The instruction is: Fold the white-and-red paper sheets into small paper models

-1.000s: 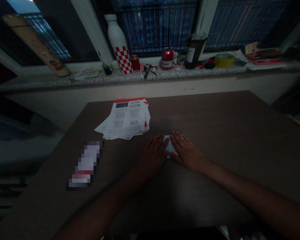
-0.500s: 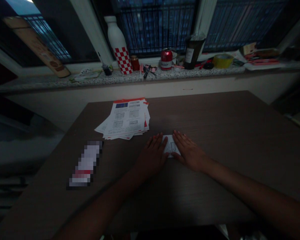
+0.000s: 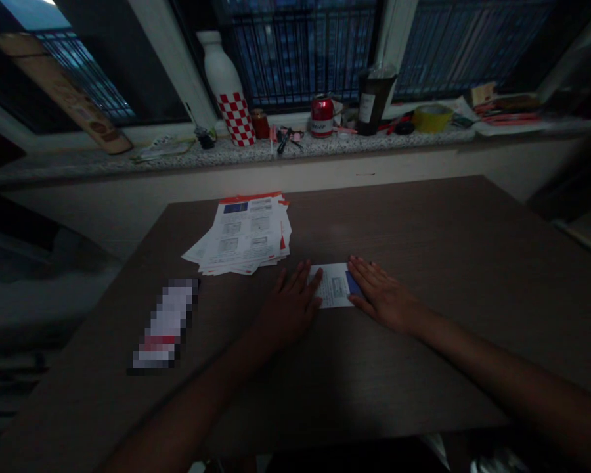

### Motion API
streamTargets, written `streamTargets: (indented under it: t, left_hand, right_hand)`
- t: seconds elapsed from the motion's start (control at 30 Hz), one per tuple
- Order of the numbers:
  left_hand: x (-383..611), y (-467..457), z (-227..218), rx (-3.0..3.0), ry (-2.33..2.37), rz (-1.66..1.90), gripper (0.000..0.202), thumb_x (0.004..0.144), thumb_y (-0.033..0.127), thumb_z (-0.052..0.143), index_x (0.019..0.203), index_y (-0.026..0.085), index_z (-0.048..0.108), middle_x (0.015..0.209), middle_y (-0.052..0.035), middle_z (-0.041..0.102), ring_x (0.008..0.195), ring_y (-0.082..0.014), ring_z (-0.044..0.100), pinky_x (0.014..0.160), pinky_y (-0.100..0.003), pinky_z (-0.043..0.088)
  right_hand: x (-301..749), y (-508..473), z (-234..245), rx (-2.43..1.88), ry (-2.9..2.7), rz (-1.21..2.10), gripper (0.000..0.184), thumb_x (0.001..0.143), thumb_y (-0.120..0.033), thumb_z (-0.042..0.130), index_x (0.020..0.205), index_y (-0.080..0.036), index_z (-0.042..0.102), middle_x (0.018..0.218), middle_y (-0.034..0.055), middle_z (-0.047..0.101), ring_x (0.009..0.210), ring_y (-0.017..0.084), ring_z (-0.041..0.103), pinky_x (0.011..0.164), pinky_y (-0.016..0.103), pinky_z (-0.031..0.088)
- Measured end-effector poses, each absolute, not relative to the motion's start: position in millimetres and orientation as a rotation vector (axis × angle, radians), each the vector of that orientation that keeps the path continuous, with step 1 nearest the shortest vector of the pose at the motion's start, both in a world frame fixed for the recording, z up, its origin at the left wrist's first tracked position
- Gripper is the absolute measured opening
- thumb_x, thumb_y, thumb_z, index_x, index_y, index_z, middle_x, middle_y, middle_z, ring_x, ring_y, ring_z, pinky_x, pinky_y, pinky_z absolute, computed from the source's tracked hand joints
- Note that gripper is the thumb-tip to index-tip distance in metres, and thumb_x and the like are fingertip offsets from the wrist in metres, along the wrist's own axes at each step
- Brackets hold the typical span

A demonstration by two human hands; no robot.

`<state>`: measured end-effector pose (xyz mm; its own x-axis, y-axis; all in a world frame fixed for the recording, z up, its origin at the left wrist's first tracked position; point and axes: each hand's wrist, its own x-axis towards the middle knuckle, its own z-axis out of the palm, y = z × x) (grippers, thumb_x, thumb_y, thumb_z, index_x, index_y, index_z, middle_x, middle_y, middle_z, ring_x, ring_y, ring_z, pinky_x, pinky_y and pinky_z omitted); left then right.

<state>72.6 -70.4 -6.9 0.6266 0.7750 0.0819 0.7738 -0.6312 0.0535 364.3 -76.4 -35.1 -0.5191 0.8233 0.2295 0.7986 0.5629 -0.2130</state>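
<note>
A small folded printed paper (image 3: 333, 286) lies flat on the dark wooden table (image 3: 423, 236), near its middle. My left hand (image 3: 289, 307) rests flat on the table with its fingers stretched out over the paper's left edge. My right hand (image 3: 383, 296) lies flat too, fingers extended on the paper's right edge, where a blue patch shows. Neither hand grips anything. To the upper left sits a fanned stack of printed leaflets (image 3: 243, 232) with red trim.
A blurred-out oblong item (image 3: 165, 323) lies on the table's left side. Behind the table, the stone windowsill (image 3: 128, 161) carries a white bottle with red checks (image 3: 225, 89), a red can (image 3: 321, 116), a dark cup (image 3: 372, 102), a yellow tape roll (image 3: 431, 117) and small clutter.
My hands have slid apart, left hand leftwards and right hand rightwards, and more of the folded paper shows between them. The view has shifted slightly.
</note>
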Motion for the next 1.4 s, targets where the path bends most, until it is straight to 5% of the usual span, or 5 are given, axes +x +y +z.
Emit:
streamTargets:
  t: [0.4, 0.67, 1.0, 1.23, 1.4]
  left_hand:
    - [67.2, -71.7, 0.5, 2.793, 1.377, 0.273, 0.061, 0.108, 0.041, 0.05, 0.165, 0.02, 0.039, 0.173, -0.0159, 0.036, 0.16, -0.032, 0.036, 0.129, -0.058, 0.032]
    - [71.0, -72.3, 13.4, 2.688, 1.485, 0.419, 0.056, 0.09, 0.059, 0.076, 0.126, 0.016, 0.067, 0.153, -0.0192, 0.058, 0.14, -0.0396, 0.056, 0.119, -0.058, 0.046]
    - [73.7, -70.0, 6.5, 2.798, 1.014, 0.255, 0.076, 0.098, 0.055, 0.069, 0.164, 0.028, 0.042, 0.176, -0.0079, 0.032, 0.163, -0.0301, 0.029, 0.134, -0.053, 0.027]
    - [80.2, -75.9, 3.2, 2.751, 1.191, 0.238, 0.081, 0.098, 0.056, 0.068, 0.166, 0.024, 0.04, 0.176, -0.0114, 0.032, 0.164, -0.0324, 0.027, 0.133, -0.055, 0.025]
    - [79.1, -75.5, -2.0, 2.772, 1.199, 0.287, 0.082, 0.096, 0.058, 0.069, 0.166, 0.024, 0.041, 0.176, -0.0125, 0.032, 0.164, -0.0341, 0.026, 0.133, -0.057, 0.024]
  right_hand:
    - [364.2, -81.4, -16.9, -1.259, -2.455, 0.193, 0.073, 0.11, -0.05, 0.049, 0.173, -0.027, 0.022, 0.176, 0.0128, 0.032, 0.161, 0.034, 0.034, 0.127, 0.062, 0.036]
    - [364.7, -82.1, -8.9, -1.197, -2.512, 0.235, 0.05, 0.111, -0.041, 0.049, 0.159, -0.028, 0.051, 0.158, 0.0097, 0.059, 0.156, 0.032, 0.043, 0.126, 0.063, 0.037]
    - [361.3, -72.4, -13.4, -1.202, -2.541, 0.191, 0.066, 0.103, -0.015, 0.05, 0.165, -0.037, 0.041, 0.17, 0.0019, 0.045, 0.159, 0.029, 0.038, 0.124, 0.063, 0.039]
    - [361.5, -80.1, -10.1, -1.143, -2.625, 0.235, 0.067, 0.113, -0.044, 0.044, 0.173, -0.029, 0.019, 0.175, 0.007, 0.034, 0.163, 0.028, 0.029, 0.132, 0.062, 0.024]
    - [361.1, -85.6, -13.0, -1.192, -2.63, 0.218, 0.066, 0.114, -0.047, 0.04, 0.173, -0.031, 0.015, 0.176, 0.0051, 0.03, 0.163, 0.027, 0.028, 0.132, 0.061, 0.023]
